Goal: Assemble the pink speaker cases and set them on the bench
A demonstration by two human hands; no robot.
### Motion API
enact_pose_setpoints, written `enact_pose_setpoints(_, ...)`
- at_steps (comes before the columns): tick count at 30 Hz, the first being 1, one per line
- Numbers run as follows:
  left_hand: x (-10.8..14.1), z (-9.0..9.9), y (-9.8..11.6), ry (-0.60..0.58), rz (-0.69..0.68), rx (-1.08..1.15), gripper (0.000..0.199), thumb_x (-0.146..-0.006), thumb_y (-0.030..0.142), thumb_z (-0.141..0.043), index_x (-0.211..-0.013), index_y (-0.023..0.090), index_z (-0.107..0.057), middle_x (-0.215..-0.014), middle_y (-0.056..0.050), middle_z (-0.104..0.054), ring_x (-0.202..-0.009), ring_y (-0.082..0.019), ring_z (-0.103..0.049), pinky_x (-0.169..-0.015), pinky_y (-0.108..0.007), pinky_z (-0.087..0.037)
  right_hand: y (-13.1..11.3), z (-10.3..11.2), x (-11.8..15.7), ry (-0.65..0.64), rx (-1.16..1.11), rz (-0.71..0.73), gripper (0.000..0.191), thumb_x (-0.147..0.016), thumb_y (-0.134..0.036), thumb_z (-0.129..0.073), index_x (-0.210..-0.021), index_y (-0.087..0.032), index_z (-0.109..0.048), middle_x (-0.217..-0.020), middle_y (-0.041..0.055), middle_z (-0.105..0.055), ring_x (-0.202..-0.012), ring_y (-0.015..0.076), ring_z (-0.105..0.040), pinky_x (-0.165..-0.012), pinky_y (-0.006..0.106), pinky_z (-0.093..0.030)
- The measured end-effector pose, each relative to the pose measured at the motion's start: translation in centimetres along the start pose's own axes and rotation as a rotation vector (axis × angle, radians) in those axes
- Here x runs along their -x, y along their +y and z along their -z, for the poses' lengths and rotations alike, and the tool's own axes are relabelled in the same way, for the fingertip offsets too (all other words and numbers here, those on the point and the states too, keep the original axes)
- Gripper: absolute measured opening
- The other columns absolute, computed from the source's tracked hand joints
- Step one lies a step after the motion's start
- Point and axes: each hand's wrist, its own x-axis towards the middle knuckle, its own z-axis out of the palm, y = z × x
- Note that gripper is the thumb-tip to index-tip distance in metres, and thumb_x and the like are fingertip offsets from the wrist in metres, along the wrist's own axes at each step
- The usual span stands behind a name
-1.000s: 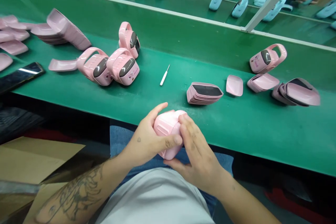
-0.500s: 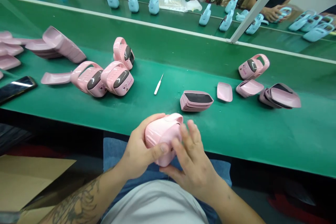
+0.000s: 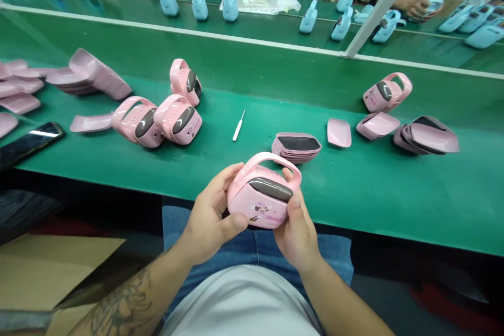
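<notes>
Between both hands, over my lap at the bench edge, is a pink handled device (image 3: 258, 207) with a dark glossy panel and a cartoon print facing me. My left hand (image 3: 214, 215) grips its left side, thumb on the lower front corner. On the opposite side my right hand (image 3: 299, 226) holds it with the thumb at the front; its other fingers are partly hidden behind. Just beyond the device lies a stack of pink curved covers (image 3: 297, 147) with a dark top face. A white-handled pointed tool (image 3: 238, 127) rests farther back on the green bench (image 3: 220, 163).
Several similar pink devices (image 3: 179, 119) stand left of centre, and another (image 3: 388, 93) at the right. Loose pink covers (image 3: 339, 133) lie on both sides. A phone (image 3: 31, 144) is at the left edge. Beyond a white rail, blue devices (image 3: 230, 5) stand near other people's hands (image 3: 419, 9).
The pink device has turned so its printed front and dark panel show. My right hand, earlier spread beside it, has closed on its right side.
</notes>
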Motion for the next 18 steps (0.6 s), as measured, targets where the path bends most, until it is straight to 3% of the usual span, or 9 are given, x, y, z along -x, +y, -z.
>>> enact_pose_setpoints(6, -0.1, -0.3, 0.6, 0.054, 0.104, 0.012, 0.074, -0.086, 0.038, -0.092, -0.150, 0.018, -0.062, -0.146, -0.015, -0.072, -0.135, -0.035, -0.068, -0.109, -0.040, -0.058, -1.9, -0.2, -0.2, -0.142, 0.108, 0.086, 0.060, -0.111, -0.056, -0.041, -0.163, -0.026, -0.047, -0.150, 0.0142, -0.072, -0.128, 0.0312, -0.078, -0.101, 0.049, -0.069)
enact_pose_setpoints(11, 0.2, -0.3, 0.4, 0.016, 0.077, 0.046, 0.066, -0.092, 0.040, -0.085, -0.151, 0.019, -0.065, -0.144, -0.012, -0.072, -0.135, -0.035, -0.066, -0.111, -0.040, -0.055, -2.6, 0.1, 0.0, -0.218, 0.005, -0.009, 0.064, -0.107, -0.061, -0.054, -0.159, -0.024, -0.049, -0.156, 0.0171, -0.068, -0.131, 0.0355, -0.076, -0.109, 0.055, -0.065)
enact_pose_setpoints(14, 0.5, -0.4, 0.3, 0.043, 0.088, 0.051, 0.066, -0.090, 0.040, -0.086, -0.150, 0.019, -0.067, -0.144, -0.012, -0.072, -0.136, -0.036, -0.064, -0.113, -0.041, -0.053, -2.0, 0.9, 0.6, -0.196, -0.061, -0.072, 0.075, -0.103, -0.060, -0.064, -0.165, -0.023, -0.041, -0.164, 0.0204, -0.060, -0.134, 0.0385, -0.074, -0.109, 0.060, -0.064)
enact_pose_setpoints(18, 0.7, -0.7, 0.4, 0.048, 0.173, 0.118, 0.071, -0.088, 0.036, -0.089, -0.154, 0.025, -0.064, -0.152, -0.009, -0.069, -0.141, -0.033, -0.064, -0.115, -0.038, -0.053, -0.9, 2.3, 1.7, -0.141, -0.072, -0.052, 0.075, -0.102, -0.055, -0.068, -0.165, -0.025, -0.041, -0.159, 0.0190, -0.065, -0.130, 0.0366, -0.077, -0.110, 0.061, -0.063)
